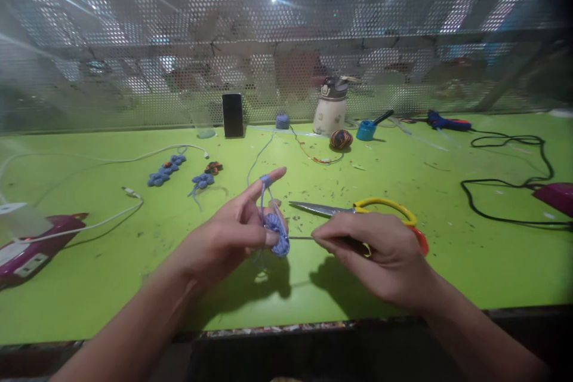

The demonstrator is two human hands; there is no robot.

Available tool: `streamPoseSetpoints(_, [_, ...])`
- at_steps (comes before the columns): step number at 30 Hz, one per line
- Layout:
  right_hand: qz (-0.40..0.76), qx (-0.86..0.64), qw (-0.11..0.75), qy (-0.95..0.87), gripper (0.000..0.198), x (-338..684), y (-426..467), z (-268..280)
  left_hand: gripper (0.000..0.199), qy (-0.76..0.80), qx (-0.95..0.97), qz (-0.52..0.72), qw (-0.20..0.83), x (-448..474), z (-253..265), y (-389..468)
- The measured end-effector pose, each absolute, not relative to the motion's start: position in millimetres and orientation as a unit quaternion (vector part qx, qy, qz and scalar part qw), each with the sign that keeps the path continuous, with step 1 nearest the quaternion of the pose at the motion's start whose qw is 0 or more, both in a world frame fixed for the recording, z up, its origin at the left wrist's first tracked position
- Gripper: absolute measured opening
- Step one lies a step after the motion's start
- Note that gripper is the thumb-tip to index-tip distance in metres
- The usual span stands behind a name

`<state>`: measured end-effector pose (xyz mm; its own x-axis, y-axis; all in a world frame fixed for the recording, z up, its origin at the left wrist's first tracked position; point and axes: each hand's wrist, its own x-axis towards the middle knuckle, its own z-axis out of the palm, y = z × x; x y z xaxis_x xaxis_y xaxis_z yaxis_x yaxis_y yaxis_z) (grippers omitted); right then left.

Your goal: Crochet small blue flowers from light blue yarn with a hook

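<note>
Between thumb and fingers, my left hand [237, 224] pinches a small blue-purple crochet piece [278, 237]. Yarn wraps around its raised index finger and runs back to a blue-purple yarn ball [282, 122]. My right hand [376, 253] is closed on a thin crochet hook [301, 238], whose tip meets the right edge of the piece. Just behind the right hand lie scissors [322, 209] with yellow and red handles, partly hidden by that hand. The hook's handle is mostly covered by my fingers.
Finished crochet pieces [166, 171] lie left, with another flower piece [203, 180] nearby. Toward the back stand a phone [233, 115], a jug [330, 108], a multicolour yarn ball [341, 139] and a blue tape roll [366, 131]. A glue gun [449, 122], cables and power strips [40, 245] occupy the sides.
</note>
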<state>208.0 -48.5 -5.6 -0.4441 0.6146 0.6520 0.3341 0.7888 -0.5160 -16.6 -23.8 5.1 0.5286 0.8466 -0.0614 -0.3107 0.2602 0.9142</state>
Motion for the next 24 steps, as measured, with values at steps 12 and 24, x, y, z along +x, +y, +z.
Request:
streamPoseSetpoints(12, [0.555, -0.377, 0.402, -0.623, 0.016, 195, -44, -15, 0.084, 0.319, 0.553, 0.361, 0.68, -13, 3, -25])
streamPoseSetpoints(24, [0.675, -0.363, 0.433, -0.474, 0.027, 183, -38, -18, 0.083, 0.369, 0.762, 0.443, 0.294, 1, -12, -39])
